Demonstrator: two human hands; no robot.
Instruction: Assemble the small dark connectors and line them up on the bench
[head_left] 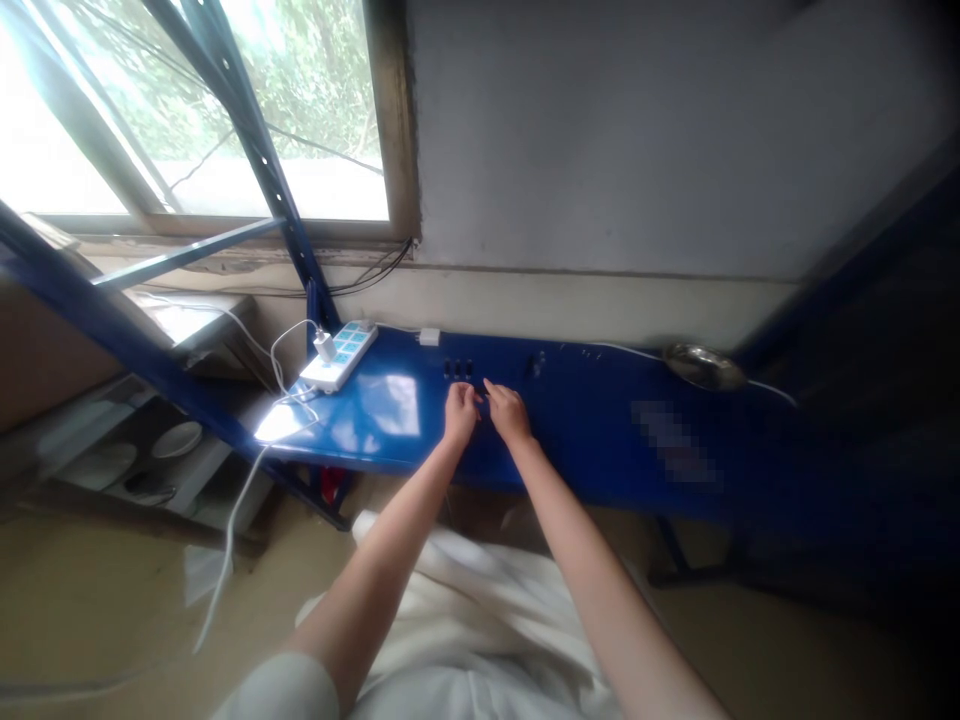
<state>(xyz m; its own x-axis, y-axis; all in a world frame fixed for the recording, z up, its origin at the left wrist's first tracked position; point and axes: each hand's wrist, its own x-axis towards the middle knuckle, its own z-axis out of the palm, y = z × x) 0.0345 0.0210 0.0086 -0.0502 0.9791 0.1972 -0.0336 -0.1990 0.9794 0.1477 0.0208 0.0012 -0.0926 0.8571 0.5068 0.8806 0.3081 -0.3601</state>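
Observation:
Both my hands rest close together on a blue shelf board (585,420). My left hand (459,410) has its fingers curled, pinched toward the right one. My right hand (508,410) is also closed, fingertips meeting the left hand's. Whatever sits between them is too small to make out. Just beyond the hands lie several small dark parts (458,369) in a row, and one more dark part (535,365) to the right.
A white power strip (339,356) with a plugged charger lies at the board's left end, its cable hanging to the floor. A metal dish (703,366) sits far right. Blue rack beams (247,140) cross the window. Plates (176,439) lie on a low shelf at left.

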